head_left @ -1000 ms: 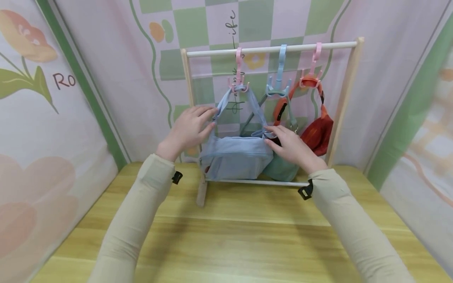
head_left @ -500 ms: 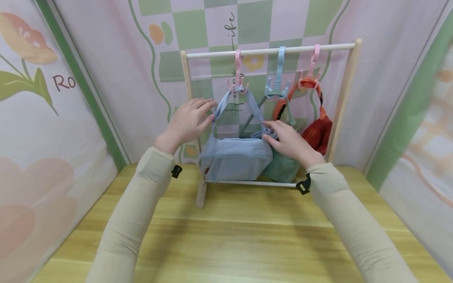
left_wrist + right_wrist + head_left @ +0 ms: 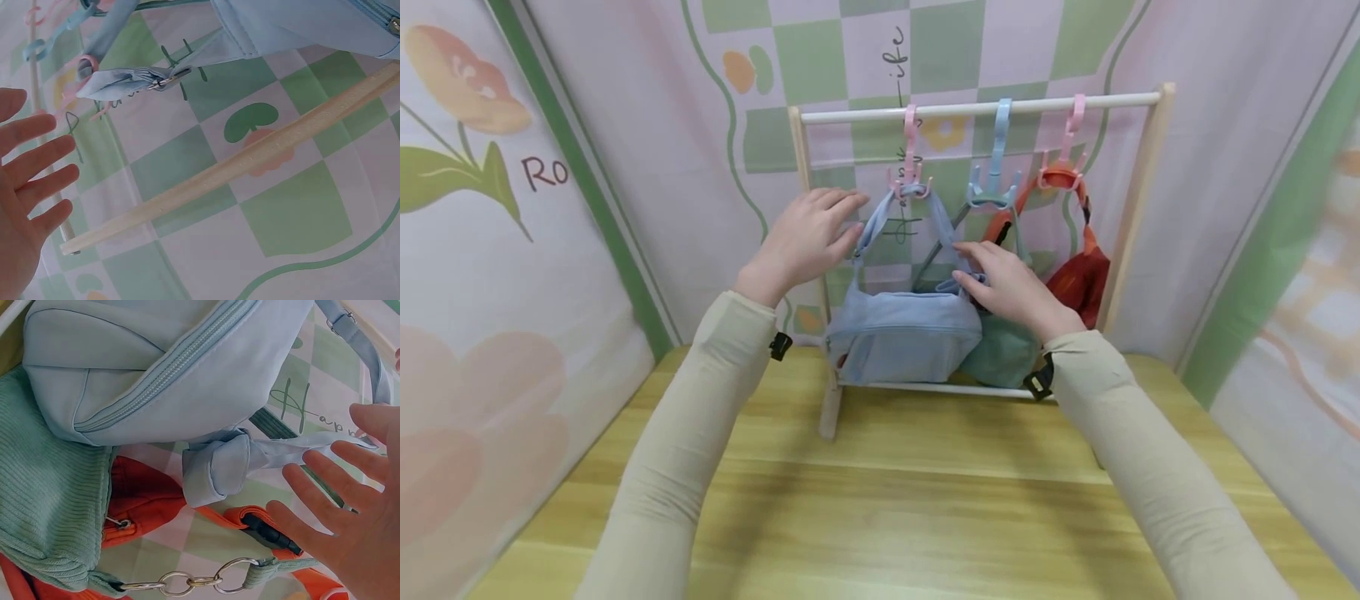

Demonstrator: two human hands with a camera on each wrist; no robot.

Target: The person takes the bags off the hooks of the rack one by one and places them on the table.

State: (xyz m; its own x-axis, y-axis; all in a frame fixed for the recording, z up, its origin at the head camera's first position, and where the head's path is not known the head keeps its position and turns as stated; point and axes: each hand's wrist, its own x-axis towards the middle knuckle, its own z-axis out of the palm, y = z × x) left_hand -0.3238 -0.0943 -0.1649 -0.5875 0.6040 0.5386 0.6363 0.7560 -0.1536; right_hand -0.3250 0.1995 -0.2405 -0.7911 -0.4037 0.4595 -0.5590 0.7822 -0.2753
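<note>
A light-blue zippered bag (image 3: 910, 333) hangs by its strap (image 3: 876, 223) from a pink hook (image 3: 911, 154) at the left of a small rack. My left hand (image 3: 808, 237) is beside the strap's left side, fingers extended; the left wrist view shows them apart from it. At the strap's right side is my right hand (image 3: 1011, 287), its fingers loosely spread in the right wrist view and holding nothing. Whether they brush the strap, I cannot tell. A knotted strap end (image 3: 219, 465) sits above the bag's right side.
Behind the blue bag, a green corduroy bag (image 3: 1002, 354) with a chain link hangs from a blue hook (image 3: 997, 154). A red-orange bag (image 3: 1081, 283) is on another pink hook (image 3: 1066, 146). The wooden-ended rack (image 3: 1142, 192) stands on a wood-grain table (image 3: 880, 517) before a patterned cloth.
My left hand has risen a little and come away from the strap. The right hand has also lifted slightly off the strap's right side. The bag hangs in place.
</note>
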